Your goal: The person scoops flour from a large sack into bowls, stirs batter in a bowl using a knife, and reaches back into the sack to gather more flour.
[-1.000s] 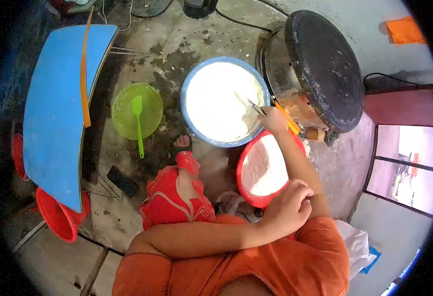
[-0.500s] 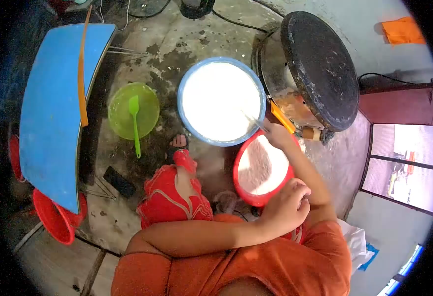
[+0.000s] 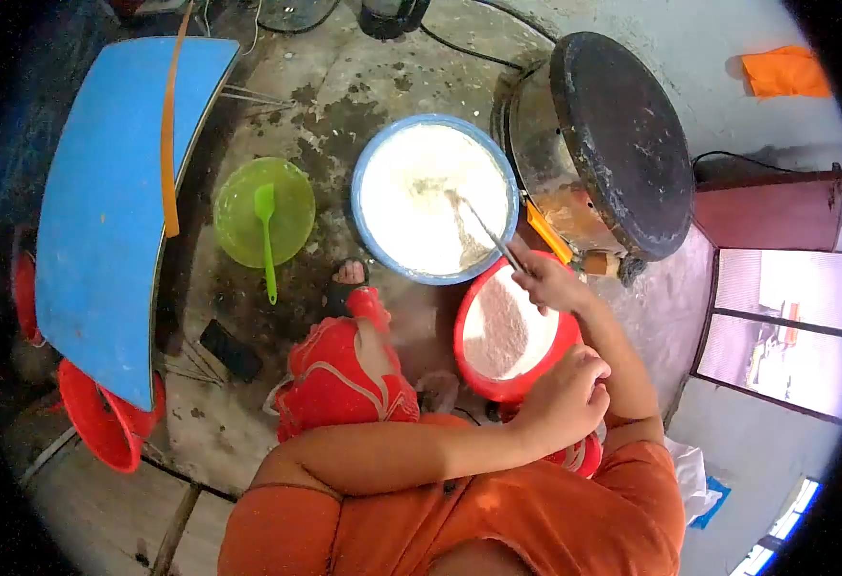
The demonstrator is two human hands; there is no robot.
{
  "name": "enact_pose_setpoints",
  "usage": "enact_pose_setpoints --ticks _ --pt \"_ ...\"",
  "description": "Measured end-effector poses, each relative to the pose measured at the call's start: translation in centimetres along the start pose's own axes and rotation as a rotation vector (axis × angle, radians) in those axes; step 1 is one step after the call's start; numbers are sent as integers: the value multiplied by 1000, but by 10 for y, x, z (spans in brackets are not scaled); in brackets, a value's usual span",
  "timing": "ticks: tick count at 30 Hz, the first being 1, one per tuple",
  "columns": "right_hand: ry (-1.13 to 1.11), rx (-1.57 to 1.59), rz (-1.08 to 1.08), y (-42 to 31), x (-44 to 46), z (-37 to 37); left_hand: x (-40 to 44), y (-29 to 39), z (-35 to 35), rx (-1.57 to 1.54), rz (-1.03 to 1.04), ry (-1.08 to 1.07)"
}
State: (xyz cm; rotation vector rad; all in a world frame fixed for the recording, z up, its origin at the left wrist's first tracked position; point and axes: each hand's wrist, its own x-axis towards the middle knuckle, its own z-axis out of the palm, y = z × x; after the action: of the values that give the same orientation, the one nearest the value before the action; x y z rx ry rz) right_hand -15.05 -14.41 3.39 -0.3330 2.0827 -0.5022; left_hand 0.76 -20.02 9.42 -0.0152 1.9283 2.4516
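Note:
My right hand (image 3: 547,282) is wrapped round the dark handle of a long metal utensil (image 3: 494,237). Its far end dips into the white contents (image 3: 406,206) of a round blue basin (image 3: 360,223) on the floor; the shape of that end is not clear. Under my right wrist stands a red basin (image 3: 462,357) of white powder that looks like flour (image 3: 507,331). My left forearm crosses in front of my body. The left hand (image 3: 567,401) rests by my right forearm, its fingers curled in, nothing visible in them.
A green bowl (image 3: 234,245) with a green spatula (image 3: 266,230) lies left of the blue basin. Further left is a blue tabletop (image 3: 94,211) with an orange strip (image 3: 167,144). A large round black griddle (image 3: 627,144) on a metal drum stands at the right. Red baskets (image 3: 104,432) sit lower left.
The utensil's handle now shows clearly and reaches further into the blue basin. The white surface there is stirred and marked. My right hand has shifted slightly; my left has stayed nearly still.

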Motion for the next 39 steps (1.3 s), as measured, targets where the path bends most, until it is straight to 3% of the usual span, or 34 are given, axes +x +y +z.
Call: enact_pose_setpoints --ticks 1,3,4,6,8,10,16,19,21,22,24,29,32,34,39 --pt "-2 -4 0 14 6 9 -1 -1 1 13 30 26" --pt "151 -513 -465 53 28 27 -2 0 0 25 59 53" --pt "62 -458 -273 34 31 36 -3 1 -2 12 36 47" --pt "48 -473 -103 21 57 62 -2 0 -1 -3 17 41" --pt "133 -448 -144 31 95 84 -2 -4 1 66 88 85" --pt "277 -362 -255 22 111 86 -2 2 -4 37 4 28" --pt "105 167 165 -34 51 38 -4 0 0 54 87 100" --pt "223 -71 -150 3 38 37 -5 5 -4 12 44 65" --pt "373 -504 -431 10 28 41 -5 9 -7 -3 58 64" --pt "370 -505 -432 6 28 45 -5 10 -8 -4 57 67" --pt "194 -670 -218 -9 31 62 -5 11 -9 -13 60 73" --pt "307 -515 -307 1 116 108 -1 6 -8 69 61 68" --pt "231 103 -53 -16 122 98 1 0 -3 62 149 148" --pt "158 553 69 -35 95 81 0 7 -9 1 62 82" --pt "182 120 9 -36 39 49 -1 12 -14 7 76 108"
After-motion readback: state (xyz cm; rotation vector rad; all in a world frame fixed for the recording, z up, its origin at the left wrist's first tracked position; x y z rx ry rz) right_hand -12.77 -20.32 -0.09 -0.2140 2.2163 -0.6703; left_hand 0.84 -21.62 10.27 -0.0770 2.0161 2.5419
